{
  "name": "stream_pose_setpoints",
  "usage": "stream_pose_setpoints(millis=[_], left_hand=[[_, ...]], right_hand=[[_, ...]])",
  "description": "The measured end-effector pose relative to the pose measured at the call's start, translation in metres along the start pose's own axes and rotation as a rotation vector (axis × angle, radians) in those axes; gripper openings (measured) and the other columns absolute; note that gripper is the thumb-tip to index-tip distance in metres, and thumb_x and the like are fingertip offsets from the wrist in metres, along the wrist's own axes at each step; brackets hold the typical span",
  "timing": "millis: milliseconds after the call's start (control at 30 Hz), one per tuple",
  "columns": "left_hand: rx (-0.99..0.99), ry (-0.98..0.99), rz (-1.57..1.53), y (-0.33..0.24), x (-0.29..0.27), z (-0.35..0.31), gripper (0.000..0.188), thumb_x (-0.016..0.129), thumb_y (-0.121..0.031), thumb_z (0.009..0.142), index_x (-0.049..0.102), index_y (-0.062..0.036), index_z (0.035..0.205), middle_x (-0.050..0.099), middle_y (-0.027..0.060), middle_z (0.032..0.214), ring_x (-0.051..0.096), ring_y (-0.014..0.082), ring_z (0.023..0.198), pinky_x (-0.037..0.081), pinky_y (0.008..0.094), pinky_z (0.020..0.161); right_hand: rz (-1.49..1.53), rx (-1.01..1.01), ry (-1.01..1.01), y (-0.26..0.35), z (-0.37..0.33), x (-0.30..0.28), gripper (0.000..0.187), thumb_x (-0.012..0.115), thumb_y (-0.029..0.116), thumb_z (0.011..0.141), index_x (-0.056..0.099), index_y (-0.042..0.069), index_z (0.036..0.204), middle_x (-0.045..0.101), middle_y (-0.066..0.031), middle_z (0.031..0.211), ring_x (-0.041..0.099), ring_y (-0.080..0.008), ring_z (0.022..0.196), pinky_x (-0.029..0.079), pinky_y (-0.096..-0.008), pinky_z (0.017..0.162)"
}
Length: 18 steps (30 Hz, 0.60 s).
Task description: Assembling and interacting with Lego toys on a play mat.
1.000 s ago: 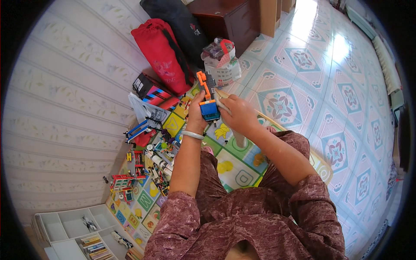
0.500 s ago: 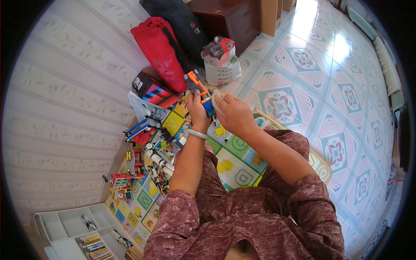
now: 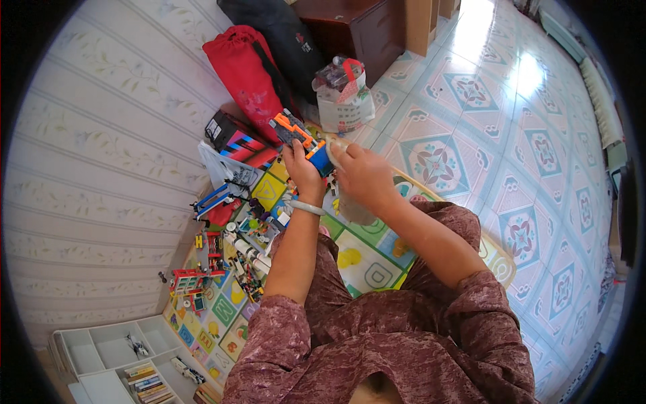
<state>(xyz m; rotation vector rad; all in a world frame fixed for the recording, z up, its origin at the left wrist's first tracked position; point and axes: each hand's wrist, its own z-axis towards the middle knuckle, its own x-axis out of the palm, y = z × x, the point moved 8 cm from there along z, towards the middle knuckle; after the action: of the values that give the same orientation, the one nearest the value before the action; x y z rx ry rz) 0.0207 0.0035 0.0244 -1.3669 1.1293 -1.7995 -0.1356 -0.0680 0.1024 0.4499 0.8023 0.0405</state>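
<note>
My left hand (image 3: 304, 176) is wrapped round the lower part of a toy (image 3: 293, 126) with grey and orange upper parts and a blue block at its near end. It looks like a building-brick model, held tilted above the play mat. A pale cloth (image 3: 355, 211) is bunched in my right hand (image 3: 366, 176), and its loose end hangs below the palm. The cloth's upper edge touches the toy beside the blue part. My right fingertips are partly hidden by the cloth.
Several brick models and loose bricks (image 3: 249, 259) lie on the colourful play mat (image 3: 363, 252) to the left. A white bag (image 3: 344, 108), a red bag (image 3: 245, 81) and a black box (image 3: 225, 131) stand beyond. Low white shelves (image 3: 101, 343) with books sit near-left, along the wall.
The toy has shifted slightly left and turned, showing more of its blue part. The cloth now hangs down below my right hand, where it was mostly hidden before.
</note>
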Motion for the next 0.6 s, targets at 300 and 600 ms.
stream_pose_setpoints(millis=[300,600], left_hand=[[0.07,-0.029,0.095,-0.001,-0.006,0.003,0.019,0.048,-0.023,0.103,0.05,-0.0036,0.101,0.054,0.0034,0.091,0.05,0.0115,0.08,0.043,0.029,0.074],[0.099,-0.009,0.126,-0.002,-0.004,0.002,0.02,0.049,-0.023,0.102,0.047,-0.003,0.097,0.05,0.0041,0.087,0.046,0.0131,0.08,0.04,0.0308,0.074]], right_hand=[[-0.029,-0.019,0.07,0.008,0.002,0.009,0.042,0.064,0.019,0.08,0.062,0.012,0.122,0.058,-0.0097,0.085,0.064,-0.0291,0.073,0.052,-0.0414,0.058],[0.034,-0.045,0.073,0.012,0.002,0.004,0.045,0.063,0.017,0.081,0.059,0.017,0.126,0.058,-0.0102,0.084,0.064,-0.0305,0.073,0.052,-0.0426,0.059]])
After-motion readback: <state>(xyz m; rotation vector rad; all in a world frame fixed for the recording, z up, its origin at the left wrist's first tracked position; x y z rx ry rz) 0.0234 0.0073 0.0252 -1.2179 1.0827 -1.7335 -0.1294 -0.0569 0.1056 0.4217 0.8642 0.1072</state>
